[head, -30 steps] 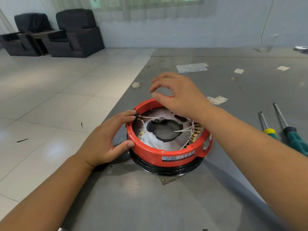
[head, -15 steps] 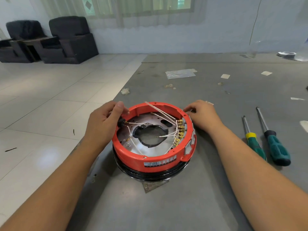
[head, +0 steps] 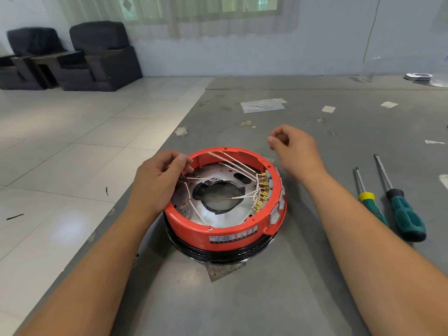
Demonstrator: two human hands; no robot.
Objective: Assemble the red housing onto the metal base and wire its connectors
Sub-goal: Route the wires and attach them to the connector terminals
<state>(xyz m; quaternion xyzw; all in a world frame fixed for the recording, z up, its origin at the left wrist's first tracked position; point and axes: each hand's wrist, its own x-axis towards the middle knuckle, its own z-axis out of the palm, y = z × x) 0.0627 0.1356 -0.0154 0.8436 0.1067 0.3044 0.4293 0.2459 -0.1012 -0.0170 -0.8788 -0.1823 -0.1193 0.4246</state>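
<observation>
We see a round red plastic housing (head: 225,229) seated on a shiny metal base plate (head: 218,215) w/ a dark central opening, the whole stack sitting on a black ring (head: 218,254) near the left edge of the grey metal worktable (head: 278,299), toward its near half.

L hand (head: 157,180): fingers curled at the housing's left rim, thumb and forefinger tips pressed together there, right where thin white wires (head: 194,178) run out. We can't tell for sure whether a wire end is pinched between them; contact w/ the rim looks likely.

R hand (head: 294,151): raised just beyond the housing's far-right rim, apart from it, fingers curled loosely inward, thumb near forefinger. Nothing visible in it.

Inside the housing: a row of small brass terminals (head: 261,192) along the right inner wall, white leads fanning from them across the plate; two long ones reach the far rim.

Toward the table's right edge: two green-handled screwdrivers, one w/ a yellow collar (head: 369,202), one w/ a black collar (head: 403,214), lying side by side, shafts pointing away from us. Clear plastic bag (head: 263,105) and paper scraps toward the far side. Two dark armchairs (head: 97,57) on the tiled floor, off past the table's left edge.
</observation>
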